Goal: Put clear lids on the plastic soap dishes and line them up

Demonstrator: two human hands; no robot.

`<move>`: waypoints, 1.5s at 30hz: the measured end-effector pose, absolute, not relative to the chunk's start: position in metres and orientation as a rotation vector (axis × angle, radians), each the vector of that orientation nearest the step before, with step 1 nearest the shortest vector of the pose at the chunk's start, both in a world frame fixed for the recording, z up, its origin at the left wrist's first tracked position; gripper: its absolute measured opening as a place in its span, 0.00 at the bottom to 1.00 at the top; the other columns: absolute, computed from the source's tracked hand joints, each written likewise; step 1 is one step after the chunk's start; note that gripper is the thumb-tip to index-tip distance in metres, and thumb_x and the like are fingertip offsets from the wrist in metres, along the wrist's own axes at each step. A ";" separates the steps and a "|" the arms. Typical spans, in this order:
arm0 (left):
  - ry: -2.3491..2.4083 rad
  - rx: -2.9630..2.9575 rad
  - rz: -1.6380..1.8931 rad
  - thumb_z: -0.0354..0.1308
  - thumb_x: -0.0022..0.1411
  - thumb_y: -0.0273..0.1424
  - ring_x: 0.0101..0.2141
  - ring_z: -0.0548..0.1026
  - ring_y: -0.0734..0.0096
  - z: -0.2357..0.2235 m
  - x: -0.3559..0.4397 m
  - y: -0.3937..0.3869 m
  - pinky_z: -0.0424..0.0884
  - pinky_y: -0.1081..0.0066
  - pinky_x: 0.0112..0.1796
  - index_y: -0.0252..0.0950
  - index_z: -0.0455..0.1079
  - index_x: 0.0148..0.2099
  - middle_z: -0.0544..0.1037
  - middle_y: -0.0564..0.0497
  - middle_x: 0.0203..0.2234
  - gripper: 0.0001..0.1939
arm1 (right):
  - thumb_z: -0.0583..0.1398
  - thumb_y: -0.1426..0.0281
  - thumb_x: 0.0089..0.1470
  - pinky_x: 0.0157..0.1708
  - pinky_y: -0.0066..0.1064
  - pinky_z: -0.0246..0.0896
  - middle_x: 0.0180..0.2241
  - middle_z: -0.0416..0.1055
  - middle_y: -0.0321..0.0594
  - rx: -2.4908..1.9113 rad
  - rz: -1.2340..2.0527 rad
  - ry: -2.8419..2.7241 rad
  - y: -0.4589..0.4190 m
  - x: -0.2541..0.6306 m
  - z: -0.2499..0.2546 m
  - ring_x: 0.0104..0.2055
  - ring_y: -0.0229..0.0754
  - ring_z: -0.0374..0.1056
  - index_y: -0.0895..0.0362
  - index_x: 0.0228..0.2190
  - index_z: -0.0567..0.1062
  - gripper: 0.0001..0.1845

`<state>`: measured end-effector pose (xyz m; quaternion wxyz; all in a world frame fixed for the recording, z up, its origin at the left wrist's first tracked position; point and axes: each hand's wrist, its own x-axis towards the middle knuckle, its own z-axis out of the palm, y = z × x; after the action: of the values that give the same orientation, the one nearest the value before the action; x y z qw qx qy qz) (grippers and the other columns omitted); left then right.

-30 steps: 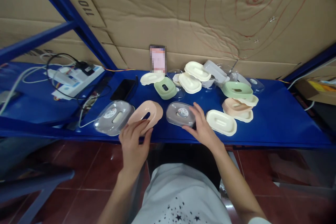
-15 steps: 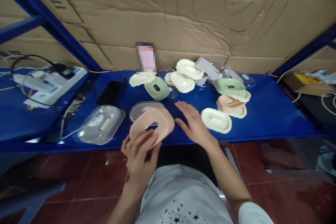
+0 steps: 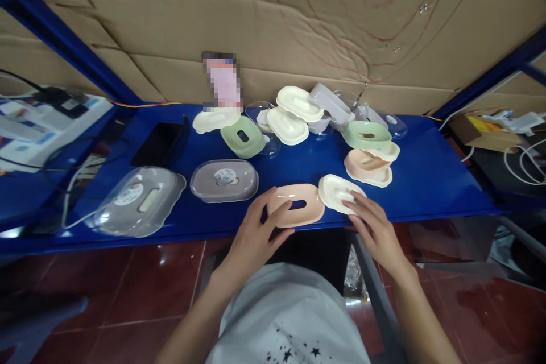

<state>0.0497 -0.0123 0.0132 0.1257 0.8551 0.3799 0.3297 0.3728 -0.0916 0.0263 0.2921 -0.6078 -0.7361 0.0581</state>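
Near the front edge of the table, my left hand (image 3: 256, 228) grips the left end of a peach oval plastic dish (image 3: 313, 213) with a slot in its middle. Beside it, touching or nearly touching its right end, sits a cream oval tray (image 3: 335, 189). The fingers of my right hand (image 3: 377, 232) are on the tray's right end, with the thumb at its near edge. Left of the dish, a clear oval cover (image 3: 245, 179) with a round sticker lies on the blue table (image 3: 294, 168).
Another clear cover (image 3: 147, 219) lies at the left front, near a black phone (image 3: 156, 145). Green dishes (image 3: 243, 137), more cream trays (image 3: 298, 103) and a second peach dish (image 3: 356, 165) stand behind. A pixelated screen (image 3: 224, 82) leans on the cardboard wall (image 3: 170, 23).
My left hand has brought the peach dish right and down to the table edge, uncovering the clear cover. My right hand has moved right onto the cream tray. The view has shifted slightly.
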 end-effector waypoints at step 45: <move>1.228 2.304 0.895 0.64 0.73 0.34 0.71 0.66 0.48 0.019 0.029 -0.018 0.70 0.46 0.67 0.47 0.69 0.66 0.61 0.42 0.74 0.22 | 0.58 0.67 0.73 0.56 0.47 0.67 0.53 0.81 0.45 -1.566 0.005 -1.857 -0.043 0.341 0.019 0.57 0.52 0.76 0.50 0.54 0.80 0.13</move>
<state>0.0288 -0.0181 0.0190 0.1897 0.8196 0.4370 0.3184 0.3407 -0.0434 0.0192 0.3488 -0.6043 -0.7163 0.0019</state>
